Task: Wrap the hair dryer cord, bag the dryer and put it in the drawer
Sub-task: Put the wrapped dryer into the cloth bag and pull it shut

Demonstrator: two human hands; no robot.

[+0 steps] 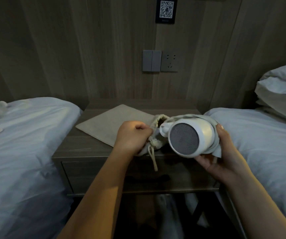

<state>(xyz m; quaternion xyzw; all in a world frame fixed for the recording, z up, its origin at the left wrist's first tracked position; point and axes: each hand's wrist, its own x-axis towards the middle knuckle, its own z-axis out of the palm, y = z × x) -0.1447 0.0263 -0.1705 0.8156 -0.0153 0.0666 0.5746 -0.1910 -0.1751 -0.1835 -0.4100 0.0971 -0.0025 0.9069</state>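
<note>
A white hair dryer (202, 133) with a grey mesh back faces me above the front right of the nightstand (80, 150). Its pale cord is wound around the body. My right hand (220, 157) cups the dryer from below and the right side. A beige drawstring bag (114, 125) lies flat on the nightstand top, its gathered mouth open toward the dryer. My left hand (132, 137) is closed on the bag's mouth edge, and a drawstring hangs down from it. The nightstand drawer (94, 175) below is closed.
Beds with white sheets flank the nightstand, the left bed (25, 144) and the right bed (266, 144) with stacked pillows (282, 94). A wall switch and socket (160, 60) sit above the nightstand. Small items lie on the left bed's far corner.
</note>
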